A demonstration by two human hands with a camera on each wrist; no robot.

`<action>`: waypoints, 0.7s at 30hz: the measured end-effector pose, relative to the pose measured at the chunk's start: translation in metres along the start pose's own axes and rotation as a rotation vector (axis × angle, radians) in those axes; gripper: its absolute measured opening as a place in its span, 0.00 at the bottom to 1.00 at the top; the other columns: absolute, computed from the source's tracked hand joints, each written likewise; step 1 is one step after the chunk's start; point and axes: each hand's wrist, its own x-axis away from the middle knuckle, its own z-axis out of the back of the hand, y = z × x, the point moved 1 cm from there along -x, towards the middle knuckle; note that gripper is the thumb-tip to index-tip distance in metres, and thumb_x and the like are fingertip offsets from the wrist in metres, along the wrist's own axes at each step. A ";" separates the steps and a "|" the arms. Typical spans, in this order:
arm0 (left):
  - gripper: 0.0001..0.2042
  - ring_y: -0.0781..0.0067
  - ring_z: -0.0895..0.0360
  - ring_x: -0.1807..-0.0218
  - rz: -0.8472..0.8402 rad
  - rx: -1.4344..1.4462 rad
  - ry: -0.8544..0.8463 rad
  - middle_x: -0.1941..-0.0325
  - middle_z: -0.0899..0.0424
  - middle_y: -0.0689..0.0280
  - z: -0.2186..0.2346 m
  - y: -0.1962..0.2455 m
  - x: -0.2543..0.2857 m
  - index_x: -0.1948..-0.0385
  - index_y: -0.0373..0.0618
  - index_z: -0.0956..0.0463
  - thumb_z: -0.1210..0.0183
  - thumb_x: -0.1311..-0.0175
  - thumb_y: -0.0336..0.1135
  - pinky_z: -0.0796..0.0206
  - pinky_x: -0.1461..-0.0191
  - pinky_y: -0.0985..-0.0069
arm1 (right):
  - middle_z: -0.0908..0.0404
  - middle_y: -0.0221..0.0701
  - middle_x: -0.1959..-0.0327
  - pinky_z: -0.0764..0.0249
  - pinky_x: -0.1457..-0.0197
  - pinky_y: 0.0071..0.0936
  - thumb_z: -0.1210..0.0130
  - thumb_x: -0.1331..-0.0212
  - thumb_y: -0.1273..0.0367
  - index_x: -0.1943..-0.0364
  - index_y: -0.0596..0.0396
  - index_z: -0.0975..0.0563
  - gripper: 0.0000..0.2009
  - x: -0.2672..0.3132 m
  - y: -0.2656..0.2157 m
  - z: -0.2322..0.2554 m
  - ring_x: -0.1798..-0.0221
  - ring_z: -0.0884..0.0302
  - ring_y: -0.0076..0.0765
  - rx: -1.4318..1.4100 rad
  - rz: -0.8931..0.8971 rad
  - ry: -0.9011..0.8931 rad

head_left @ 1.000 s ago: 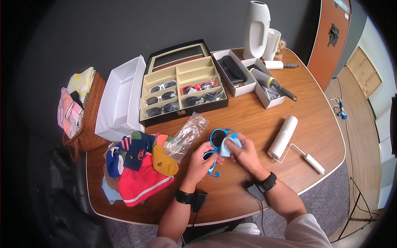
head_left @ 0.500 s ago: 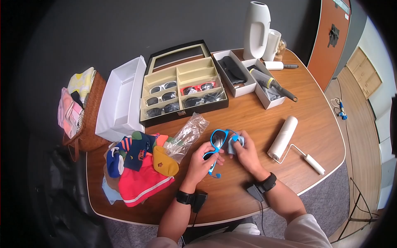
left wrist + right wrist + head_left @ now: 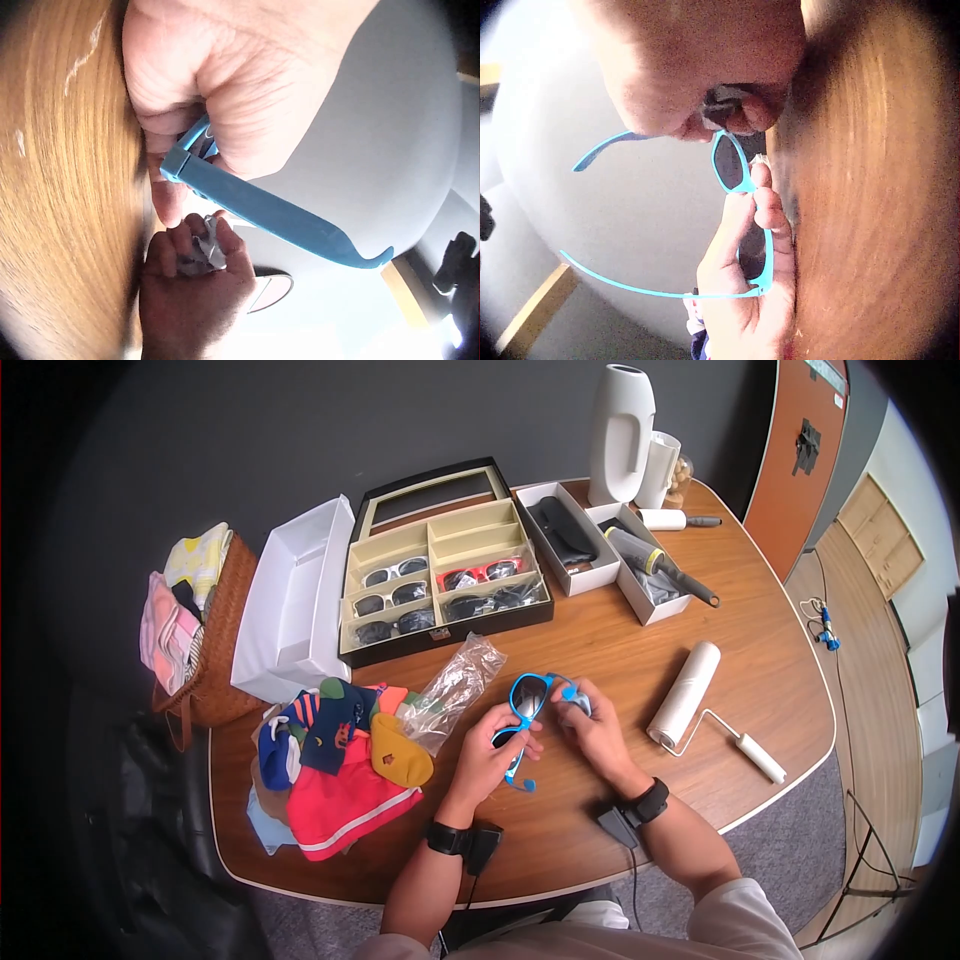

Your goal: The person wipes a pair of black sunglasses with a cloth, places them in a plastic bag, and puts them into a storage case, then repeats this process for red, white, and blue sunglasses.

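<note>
Blue-framed sunglasses (image 3: 528, 696) with dark lenses are gripped in my left hand (image 3: 487, 755), thumb and fingers pinching the frame near the bridge. Both temples stand unfolded; in the left wrist view one temple (image 3: 270, 211) stretches away from the palm. My right hand (image 3: 602, 738) holds a bunched light-blue cloth (image 3: 579, 702) between thumb and fingers, beside the temple farther from my left hand. Much of the cloth (image 3: 202, 253) is hidden by the curled fingers. The right wrist view shows one lens (image 3: 729, 161) uncovered, close below the right hand.
A clear plastic bag (image 3: 455, 690) and a pile of colourful socks and clothes (image 3: 345, 800) lie to the left. Behind stands an open sunglasses case (image 3: 480, 532), next to a white bin (image 3: 290, 600). To the right is a lint roller (image 3: 688, 690); open boxes (image 3: 590, 575) stand farther back.
The cloth, earlier spread against the upper lens, has come off it to the right and is now bunched in my right hand at the temple. The left hand keeps its hold.
</note>
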 end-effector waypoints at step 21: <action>0.15 0.68 0.18 0.61 -0.017 -0.015 -0.013 0.54 0.19 0.55 -0.003 0.006 0.001 0.46 0.32 0.32 0.48 0.34 0.21 0.23 0.57 0.72 | 0.22 0.26 0.69 0.30 0.69 0.17 0.41 0.35 0.71 0.56 0.61 0.27 0.10 -0.005 0.006 0.000 0.71 0.29 0.16 0.109 0.100 0.023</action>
